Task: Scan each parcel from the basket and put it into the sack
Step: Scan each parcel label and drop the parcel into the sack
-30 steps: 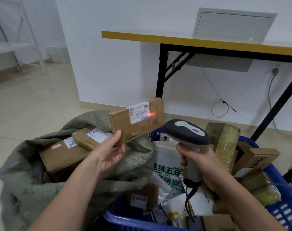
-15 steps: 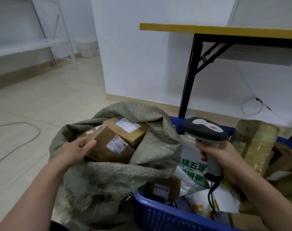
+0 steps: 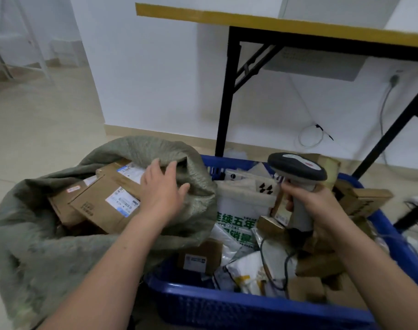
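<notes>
The grey-green woven sack (image 3: 60,253) stands open at the left with several brown cardboard parcels in it; the flat labelled parcel (image 3: 103,203) lies on top. My left hand (image 3: 161,189) hovers with spread fingers over the sack's right rim and holds nothing. My right hand (image 3: 322,210) grips the handle of the grey barcode scanner (image 3: 297,169) above the blue basket (image 3: 227,303). The basket holds several cardboard boxes and white plastic mailers, among them a white bag with green print (image 3: 236,222).
A folding table (image 3: 298,25) with a yellow edge and black legs stands behind the basket against the white wall. Cables hang from a wall socket (image 3: 394,79) at the right. Tiled floor lies open to the left of the sack.
My left hand let go of the flat parcel, which now lies in the sack, and moved right over the sack's rim. The scanner hand stayed over the basket.
</notes>
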